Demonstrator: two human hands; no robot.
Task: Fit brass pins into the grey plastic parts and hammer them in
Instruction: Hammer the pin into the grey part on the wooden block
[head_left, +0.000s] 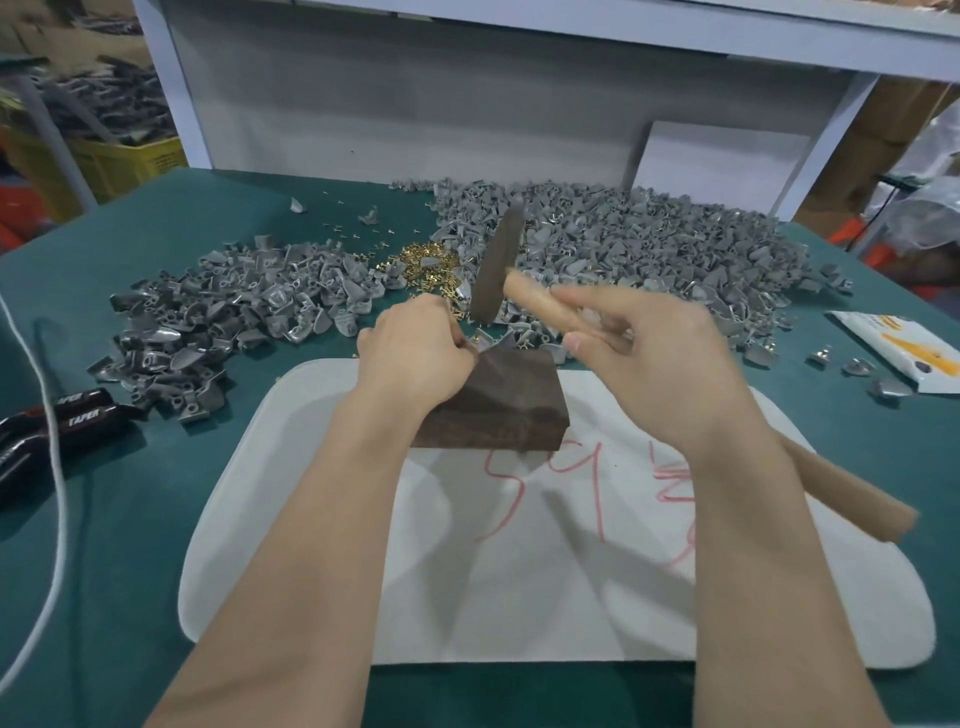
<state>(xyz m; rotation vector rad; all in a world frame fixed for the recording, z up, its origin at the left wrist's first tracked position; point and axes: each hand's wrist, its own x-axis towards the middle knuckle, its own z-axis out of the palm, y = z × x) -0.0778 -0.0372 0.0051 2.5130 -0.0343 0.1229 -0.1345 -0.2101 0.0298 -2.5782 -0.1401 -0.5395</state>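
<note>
Left hand (415, 353) pinching grey part (482, 342) at block (498, 400) far edge, right hand (660, 364) gripping raised hammer (498, 265)

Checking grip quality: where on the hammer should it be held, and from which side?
Grip the hammer by its wooden handle, from the right, as the right hand does: it juts right of the dark head, clear of the left hand at the block.

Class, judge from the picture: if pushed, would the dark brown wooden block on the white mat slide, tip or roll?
The dark brown wooden block looks low, broad and flat-faced, so it probably slides rather than tips or rolls. It seems solid, so likely stiff and heavy. The white mat may add grip.
</note>
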